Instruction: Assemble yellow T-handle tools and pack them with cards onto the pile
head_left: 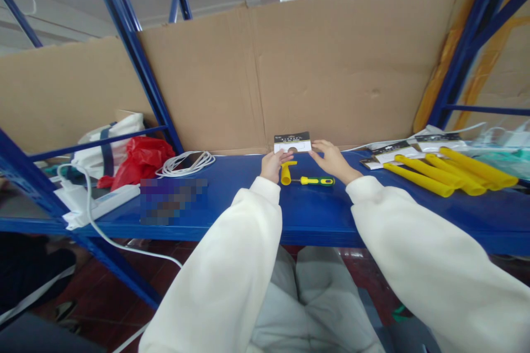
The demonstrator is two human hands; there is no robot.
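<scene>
My left hand [272, 165] is closed on the lower left of a black-and-white packaging card [301, 145], which is tilted up over the blue shelf. At the card's right edge are the fingertips of my right hand [332, 160], thumb and forefinger pinching its side. Just below the card, a yellow T-shaped plastic piece [286, 174] stands near my left fingers. Beside it lies a screwdriver [317, 181] with a yellow and green handle, its tip pointing left toward the yellow piece.
Several yellow tubes [449, 174] with packaging cards [395, 150] lie on the shelf [240, 204] to the right. Leftward are a coiled white cable [188, 163], a red plastic bag [147, 157] and a white power strip [114, 202]. A cardboard panel [331, 71] rises behind.
</scene>
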